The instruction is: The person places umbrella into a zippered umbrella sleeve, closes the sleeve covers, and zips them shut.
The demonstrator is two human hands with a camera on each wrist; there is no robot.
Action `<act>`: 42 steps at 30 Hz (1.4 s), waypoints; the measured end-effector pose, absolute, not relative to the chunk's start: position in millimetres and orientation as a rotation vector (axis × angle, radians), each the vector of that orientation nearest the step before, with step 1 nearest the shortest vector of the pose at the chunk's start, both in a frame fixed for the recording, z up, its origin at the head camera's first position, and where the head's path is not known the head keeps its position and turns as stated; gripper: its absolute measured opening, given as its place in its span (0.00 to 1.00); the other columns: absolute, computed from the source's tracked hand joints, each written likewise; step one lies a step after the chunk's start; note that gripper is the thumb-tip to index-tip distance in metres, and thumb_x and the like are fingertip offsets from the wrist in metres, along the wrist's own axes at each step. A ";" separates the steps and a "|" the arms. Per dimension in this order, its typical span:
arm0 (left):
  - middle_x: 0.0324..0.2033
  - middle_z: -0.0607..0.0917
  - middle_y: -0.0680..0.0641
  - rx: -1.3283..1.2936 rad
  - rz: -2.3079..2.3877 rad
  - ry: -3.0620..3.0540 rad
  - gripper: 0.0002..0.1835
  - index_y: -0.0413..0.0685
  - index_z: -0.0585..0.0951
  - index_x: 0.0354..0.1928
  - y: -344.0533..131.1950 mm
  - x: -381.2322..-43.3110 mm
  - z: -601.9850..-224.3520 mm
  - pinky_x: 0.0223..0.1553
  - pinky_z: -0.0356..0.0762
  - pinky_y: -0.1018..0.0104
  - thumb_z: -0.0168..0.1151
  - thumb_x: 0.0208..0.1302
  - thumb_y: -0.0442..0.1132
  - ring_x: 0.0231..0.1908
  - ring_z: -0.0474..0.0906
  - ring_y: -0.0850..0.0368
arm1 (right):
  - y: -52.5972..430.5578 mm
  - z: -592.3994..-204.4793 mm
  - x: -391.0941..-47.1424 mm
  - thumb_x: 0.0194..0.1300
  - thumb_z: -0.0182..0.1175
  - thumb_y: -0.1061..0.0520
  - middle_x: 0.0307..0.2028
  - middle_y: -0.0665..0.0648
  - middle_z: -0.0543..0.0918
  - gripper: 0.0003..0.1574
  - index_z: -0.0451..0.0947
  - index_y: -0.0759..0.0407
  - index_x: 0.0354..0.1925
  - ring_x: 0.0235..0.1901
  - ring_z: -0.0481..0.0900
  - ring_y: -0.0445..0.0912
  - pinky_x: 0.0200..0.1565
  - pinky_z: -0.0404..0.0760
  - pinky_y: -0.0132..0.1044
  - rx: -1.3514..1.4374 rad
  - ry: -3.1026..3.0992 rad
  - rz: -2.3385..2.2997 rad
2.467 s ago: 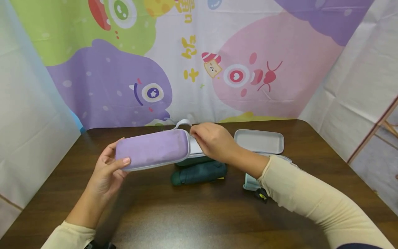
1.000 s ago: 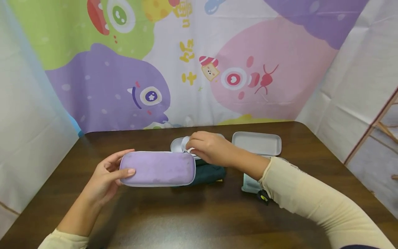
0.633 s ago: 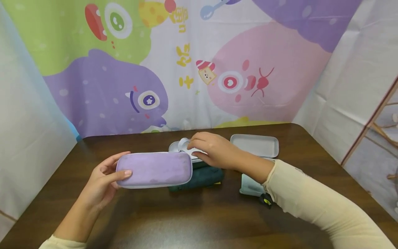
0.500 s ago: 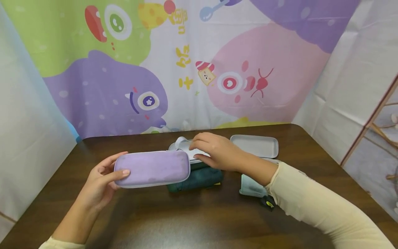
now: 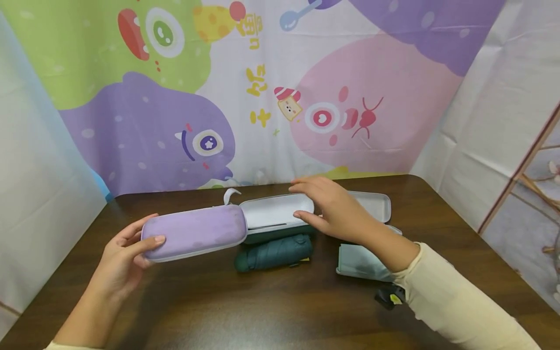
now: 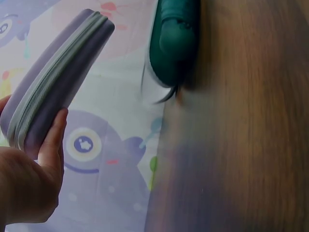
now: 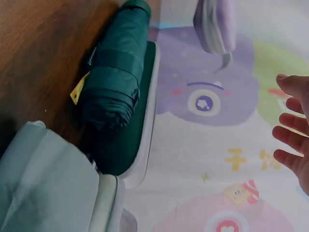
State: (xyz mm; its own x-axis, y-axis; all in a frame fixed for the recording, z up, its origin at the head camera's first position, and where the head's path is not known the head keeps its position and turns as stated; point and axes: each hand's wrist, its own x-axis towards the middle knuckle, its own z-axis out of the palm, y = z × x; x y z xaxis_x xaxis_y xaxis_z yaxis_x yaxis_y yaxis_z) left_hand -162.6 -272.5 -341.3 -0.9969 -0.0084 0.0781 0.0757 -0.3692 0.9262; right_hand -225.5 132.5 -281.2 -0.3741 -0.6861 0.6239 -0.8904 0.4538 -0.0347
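My left hand [image 5: 118, 255] holds the left end of a purple zippered case [image 5: 194, 232] above the table, thumb on its face and fingers behind. Its zipper is closed along the side that shows in the left wrist view, and a pale strap [image 5: 229, 195] sticks up at its far right corner. My right hand [image 5: 339, 209] holds nothing, fingers spread, over the right end of an open green case [image 5: 273, 214] with a white lining. A dark green folded umbrella [image 5: 275, 252] lies just in front of that case.
An open grey case half [image 5: 372, 204] lies at the back right, partly behind my right hand. Nearer stands a pale teal folded item [image 5: 360, 262], with a small black thing with a yellow mark [image 5: 389, 296] by my right sleeve. A printed cloth [image 5: 210, 87] hangs behind the table.
My right hand first pinched at the purple case's strap end, then let go and moved right with fingers spreading. The purple case has moved left, uncovering more of the open green case and umbrella.
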 end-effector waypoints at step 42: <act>0.36 0.83 0.56 0.238 -2.601 -1.869 0.21 0.61 0.88 0.37 -342.8 -190.8 -374.7 0.32 0.83 0.62 0.62 0.60 0.21 0.33 0.83 0.58 | 188.1 -322.7 -215.0 0.59 0.68 0.39 0.70 0.65 0.60 0.51 0.62 0.60 0.70 0.68 0.60 0.59 0.65 0.61 0.58 1.214 -2.593 0.382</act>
